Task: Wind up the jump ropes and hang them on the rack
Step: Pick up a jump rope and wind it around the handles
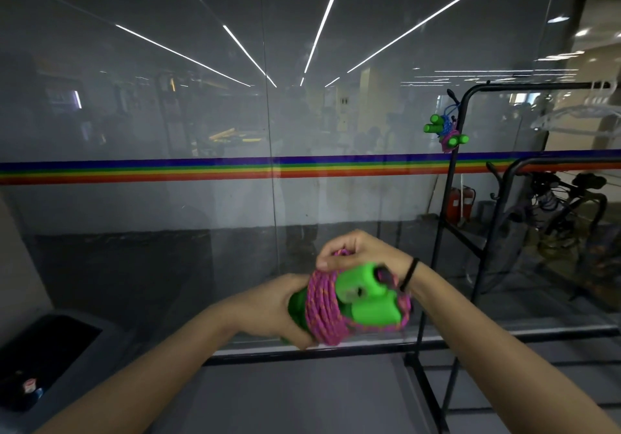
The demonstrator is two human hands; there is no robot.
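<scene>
while two wound ropes (446,131) hang on the rack (452,198), both hands' fingers (324,260) clutch one pink rope (324,309).

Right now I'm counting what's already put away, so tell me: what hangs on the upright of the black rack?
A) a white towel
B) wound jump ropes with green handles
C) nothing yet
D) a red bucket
B: a bundle of wound jump ropes, blue and pink cord with green handles, hangs on the black rack, while both hands hold another pink rope.
</scene>
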